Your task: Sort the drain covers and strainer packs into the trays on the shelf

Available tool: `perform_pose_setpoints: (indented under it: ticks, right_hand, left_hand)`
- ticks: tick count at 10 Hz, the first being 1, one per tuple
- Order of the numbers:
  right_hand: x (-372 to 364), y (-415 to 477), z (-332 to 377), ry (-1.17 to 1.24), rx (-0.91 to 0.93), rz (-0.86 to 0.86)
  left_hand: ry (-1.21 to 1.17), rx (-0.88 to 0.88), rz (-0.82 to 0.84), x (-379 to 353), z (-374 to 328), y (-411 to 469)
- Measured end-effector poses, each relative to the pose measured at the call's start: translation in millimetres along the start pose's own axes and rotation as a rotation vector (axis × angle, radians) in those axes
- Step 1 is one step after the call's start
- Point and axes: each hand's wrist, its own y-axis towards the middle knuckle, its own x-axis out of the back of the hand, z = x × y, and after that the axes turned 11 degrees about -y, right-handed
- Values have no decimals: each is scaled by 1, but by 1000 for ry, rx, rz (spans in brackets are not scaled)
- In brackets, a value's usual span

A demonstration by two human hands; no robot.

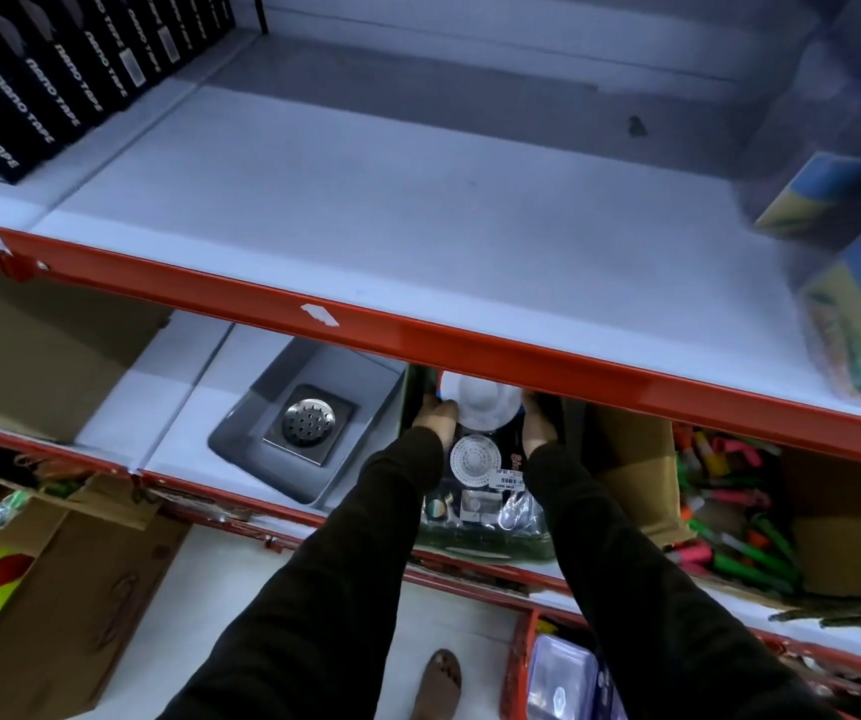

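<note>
Head-camera view of a shop shelf: both arms, in dark sleeves, reached under the red front lip of the upper shelf (418,335) into a dark green tray (475,550) on the lower shelf. The left hand (433,415) and the right hand (540,426) flanked a white round strainer pack (480,405), the left fingers (444,407) touching its left edge and the right hand pressed to its right edge, so the pack sat gripped between the two hands at the far end of the tray. Both hands were partly curled around the pack; the fingertips were half hidden by the shelf lip. Just nearer the camera, between the two wrists, lay a second strainer pack (475,459) with a perforated white disc and a barcode label, and below it more small packaged goods, too blurred to tell apart.

Left of the green tray, just beside it, stood a grey tray (366,402) holding a square steel drain cover (309,423) with a round perforated centre, lying flat and well clear of either hand. Black boxes marked "nano tape" (28,96) lined the upper shelf's far left. Cardboard cartons of bright goods (729,517) stood to the right of the trays.
</note>
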Motion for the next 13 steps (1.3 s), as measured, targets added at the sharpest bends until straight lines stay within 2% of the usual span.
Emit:
perform_pose_setpoints:
  ticks: [1, 2, 3, 4, 5, 6, 7, 8, 9, 12, 13]
  right_hand:
    - [6, -4, -3, -11, -12, 18]
    - [8, -19, -6, 30, 61, -71]
    - [12, -41, -21, -48, 334, -269]
    - [17, -63, -45, -430, 556, -406]
    - [9, -99, -68, -919, 584, -346]
    - [-12, -137, -81, -1301, 643, -223]
    - [-38, -162, -89, -1485, 687, -100]
    - [-60, -175, -91, -1487, 650, -67]
    - [-75, -184, -91, -1463, 599, -15]
    - [-88, -206, -90, -1434, 523, 20]
    - [-83, -219, -73, -1379, 611, -185]
  left_hand:
    - [-39, -26, 16, 5, -3, -7]
    - [13, -217, -22, 15, 1, -26]
    - [145, -489, -105, 40, 9, -45]
    - [471, -523, -120, 90, 25, -54]
    - [1171, -349, -199, 141, 48, -53]
    - [1547, -147, -114, 171, 68, -64]
    - [1619, -225, -48, 180, 80, -80]
    - [1584, -366, 15, 169, 84, -94]
    - [1538, -413, 96, 153, 90, -105]
    - [1400, -435, 147, 159, 94, -118]
    - [1389, -561, 69, 167, 76, -133]
